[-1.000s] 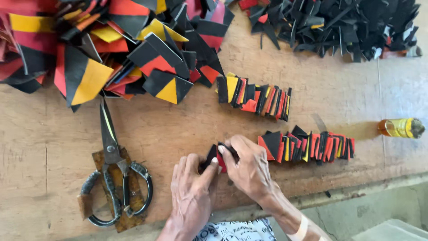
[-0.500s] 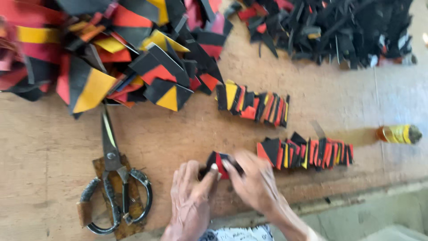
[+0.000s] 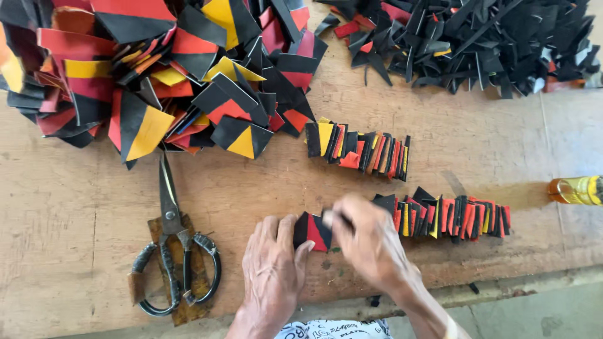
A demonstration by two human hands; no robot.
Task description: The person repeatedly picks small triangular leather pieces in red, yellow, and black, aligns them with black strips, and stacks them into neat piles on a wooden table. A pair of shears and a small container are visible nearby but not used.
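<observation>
Head view: near the bench's front edge, the left hand and right hand pinch a small folded stack. Scissors lie left of them, with bare wood between.

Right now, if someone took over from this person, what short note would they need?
Left hand and right hand together pinch a small black-and-red stack on the table.
Done, judging by the layout: two rows of stacked pieces, one mid-table, one beside the right hand.
Left: the big pile of uncut pieces.
Scissors lie shut to the left; black scraps far right.
</observation>
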